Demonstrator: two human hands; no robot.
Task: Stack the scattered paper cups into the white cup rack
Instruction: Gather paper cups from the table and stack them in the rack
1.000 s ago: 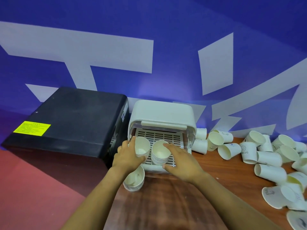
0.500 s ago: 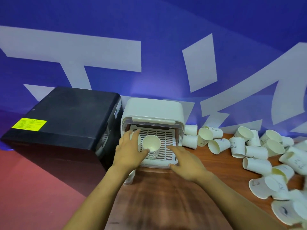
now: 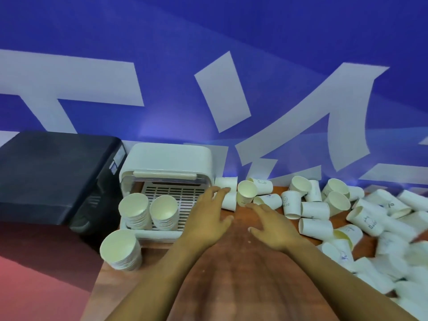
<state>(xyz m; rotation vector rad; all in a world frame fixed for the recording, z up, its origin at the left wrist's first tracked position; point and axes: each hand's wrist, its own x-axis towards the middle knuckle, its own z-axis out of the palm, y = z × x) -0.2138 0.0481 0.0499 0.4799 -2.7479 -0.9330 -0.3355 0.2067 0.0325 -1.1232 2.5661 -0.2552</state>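
The white cup rack (image 3: 166, 159) stands at the back of the wooden table (image 3: 231, 286), its front open. Two stacks of paper cups lean on its slotted tray: one at the left (image 3: 135, 210), one beside it (image 3: 165, 212). A third stack (image 3: 121, 250) stands on the table just in front of the rack's left corner. My left hand (image 3: 206, 216) hovers with fingers spread, its tips near a lying cup (image 3: 228, 199) right of the rack. My right hand (image 3: 271, 223) is flat and empty, close to an upright cup (image 3: 246, 193). Several loose cups (image 3: 315, 209) lie scattered to the right.
A black box-like machine (image 3: 53, 172) sits directly left of the rack, against the blue and white wall (image 3: 208, 66). The heap of cups covers the table's right side up to its edge. The red floor (image 3: 34, 274) shows past the table's left edge.
Both hands have let go of the cup stacks in the rack and moved right toward the loose cups. The view has shifted right as well.
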